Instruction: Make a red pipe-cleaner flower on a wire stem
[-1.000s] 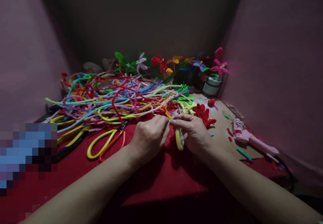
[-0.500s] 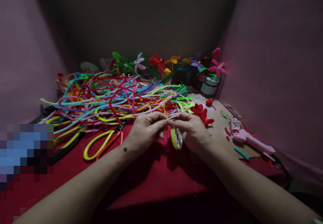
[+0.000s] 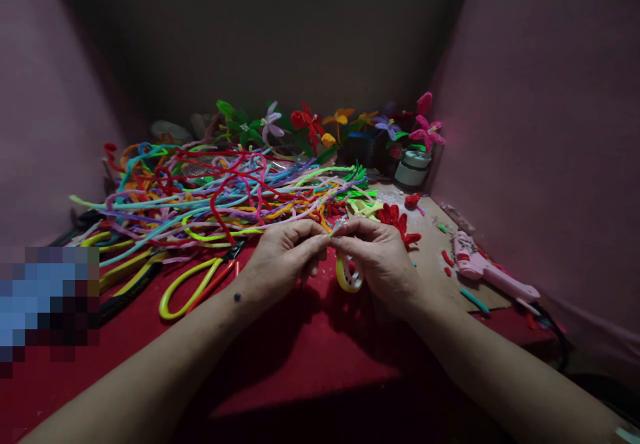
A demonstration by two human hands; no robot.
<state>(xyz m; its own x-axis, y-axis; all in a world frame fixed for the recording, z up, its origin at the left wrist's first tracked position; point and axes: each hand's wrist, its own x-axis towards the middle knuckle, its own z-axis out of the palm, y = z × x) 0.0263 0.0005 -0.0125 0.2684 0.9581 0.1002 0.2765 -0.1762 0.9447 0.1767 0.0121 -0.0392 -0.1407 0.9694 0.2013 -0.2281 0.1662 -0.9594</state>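
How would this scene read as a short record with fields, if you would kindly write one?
Left hand: left hand pinching at a small pale piece
Right hand: right hand pinching the same piece, fingertips meeting the left's
Below right fingertips: yellow-edged ring; its grip is hidden
Left side: yellow-and-red-handled cutter
Behind hands: tangled pile of colourful fuzzy stems
Far back: fuzzy flowers, including a pink flower
Right side: pink tool
Surface: red cloth
Lighting: dim

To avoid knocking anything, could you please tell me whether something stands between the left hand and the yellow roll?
Nothing visible does: between the left hand and the yellow roll at the right hand, only a gap shows, red cloth behind.
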